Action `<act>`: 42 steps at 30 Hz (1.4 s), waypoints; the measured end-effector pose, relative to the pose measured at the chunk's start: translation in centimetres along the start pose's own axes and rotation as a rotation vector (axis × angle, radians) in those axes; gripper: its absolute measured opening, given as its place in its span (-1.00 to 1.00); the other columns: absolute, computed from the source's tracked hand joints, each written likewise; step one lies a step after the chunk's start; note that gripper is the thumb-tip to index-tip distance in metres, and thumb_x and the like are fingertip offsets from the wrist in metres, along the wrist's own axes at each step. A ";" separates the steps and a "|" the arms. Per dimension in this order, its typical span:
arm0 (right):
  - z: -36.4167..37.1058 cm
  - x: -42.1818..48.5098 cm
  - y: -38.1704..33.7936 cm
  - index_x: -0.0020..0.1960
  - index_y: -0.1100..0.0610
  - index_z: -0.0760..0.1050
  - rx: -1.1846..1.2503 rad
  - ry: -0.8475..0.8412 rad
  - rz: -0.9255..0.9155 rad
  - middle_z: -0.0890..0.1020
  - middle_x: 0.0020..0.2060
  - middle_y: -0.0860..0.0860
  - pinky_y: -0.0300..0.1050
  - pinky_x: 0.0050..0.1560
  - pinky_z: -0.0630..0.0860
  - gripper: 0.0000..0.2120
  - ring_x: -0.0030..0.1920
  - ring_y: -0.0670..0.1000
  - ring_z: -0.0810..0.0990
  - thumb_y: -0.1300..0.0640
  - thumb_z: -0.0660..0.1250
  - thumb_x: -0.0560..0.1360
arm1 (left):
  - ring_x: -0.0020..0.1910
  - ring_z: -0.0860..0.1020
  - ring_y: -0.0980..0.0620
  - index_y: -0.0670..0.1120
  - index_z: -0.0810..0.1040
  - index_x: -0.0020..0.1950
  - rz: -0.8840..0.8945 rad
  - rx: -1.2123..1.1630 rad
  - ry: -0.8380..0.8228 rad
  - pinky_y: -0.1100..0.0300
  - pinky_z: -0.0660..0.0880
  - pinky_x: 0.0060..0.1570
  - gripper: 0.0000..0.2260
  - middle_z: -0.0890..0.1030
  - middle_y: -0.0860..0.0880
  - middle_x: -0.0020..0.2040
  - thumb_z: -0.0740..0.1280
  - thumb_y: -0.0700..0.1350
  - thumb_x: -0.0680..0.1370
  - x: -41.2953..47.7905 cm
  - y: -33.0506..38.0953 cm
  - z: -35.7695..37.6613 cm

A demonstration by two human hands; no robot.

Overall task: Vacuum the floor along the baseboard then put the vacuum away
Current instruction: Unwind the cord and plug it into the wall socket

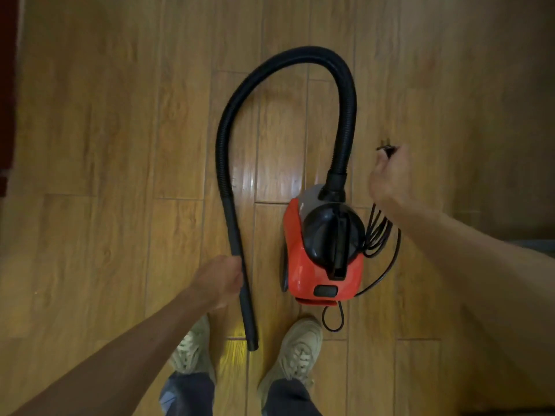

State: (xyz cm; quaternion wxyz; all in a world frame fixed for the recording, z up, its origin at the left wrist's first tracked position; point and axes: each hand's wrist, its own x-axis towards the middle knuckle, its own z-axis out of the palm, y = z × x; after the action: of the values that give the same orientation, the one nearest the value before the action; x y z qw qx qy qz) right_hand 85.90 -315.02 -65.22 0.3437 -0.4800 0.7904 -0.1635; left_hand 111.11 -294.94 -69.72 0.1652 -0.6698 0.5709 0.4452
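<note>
A small red and black canister vacuum (322, 250) stands on the wooden floor (120, 145) just ahead of my feet. Its black ribbed hose (300, 58) arches up from the canister's front and curves down to the left into a straight black tube (240, 265). My left hand (220, 280) grips that tube near its middle, and the tube's open end hangs between my shoes. My right hand (390, 178) holds several loops of the black power cord (380, 232), with the plug sticking out above my fingers. The rest of the cord trails to the canister's back.
My two beige shoes (300, 346) stand close behind the vacuum. A dark red edge (7, 85) runs along the far left of the view. A dark shape sits at the right edge. Wood planks stretch out on all sides.
</note>
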 end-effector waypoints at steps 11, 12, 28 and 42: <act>-12.0 -0.9 3.8 0.18 0.16 0.42 0.115 0.290 -0.042 0.62 -0.03 0.09 0.15 0.01 0.61 -0.75 -0.07 0.08 0.64 -0.02 0.18 0.66 | -0.25 0.61 0.01 -0.06 0.52 -0.15 0.337 -0.283 0.175 0.03 0.57 -0.27 -0.78 0.63 -0.03 -0.24 0.17 -0.08 0.63 -0.2 15.6 -4.3; -12.9 -1.5 3.7 0.18 0.16 0.42 0.167 0.313 -0.045 0.62 -0.06 0.09 0.13 -0.02 0.62 -0.75 -0.12 0.06 0.64 -0.01 0.19 0.66 | -0.25 0.61 0.03 -0.07 0.54 -0.14 0.367 -0.306 0.211 0.06 0.57 -0.27 -0.81 0.64 -0.02 -0.23 0.19 -0.09 0.62 -0.3 17.3 -4.8; -26.7 -11.7 1.0 0.08 0.17 0.62 0.477 0.431 -0.088 0.67 -0.20 -0.03 -0.19 -0.11 0.62 -0.87 -0.19 -0.10 0.65 0.17 0.33 0.60 | -0.08 0.63 0.21 -0.09 0.66 0.08 0.891 -0.548 0.244 0.27 0.53 -0.07 -0.85 0.71 0.07 -0.11 0.39 -0.11 0.54 -8.2 39.3 -10.3; -32.9 -20.3 -4.8 -0.03 0.19 0.60 0.797 0.591 -0.056 0.61 -0.34 -0.04 -0.02 -0.13 0.68 -0.88 -0.32 -0.05 0.62 0.19 0.31 0.61 | -0.17 0.68 0.11 -0.15 0.64 -0.08 1.058 -0.474 -0.079 0.29 0.59 -0.07 -0.94 0.69 -0.02 -0.19 0.38 -0.23 0.56 -15.4 39.1 -14.2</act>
State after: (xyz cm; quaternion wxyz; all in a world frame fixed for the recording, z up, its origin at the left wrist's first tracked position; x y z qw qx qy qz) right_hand 72.08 -301.97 -31.16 0.2573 -0.2655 0.7170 -0.5910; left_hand 81.97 -307.30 -38.57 -0.2130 -0.2947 0.7062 0.6075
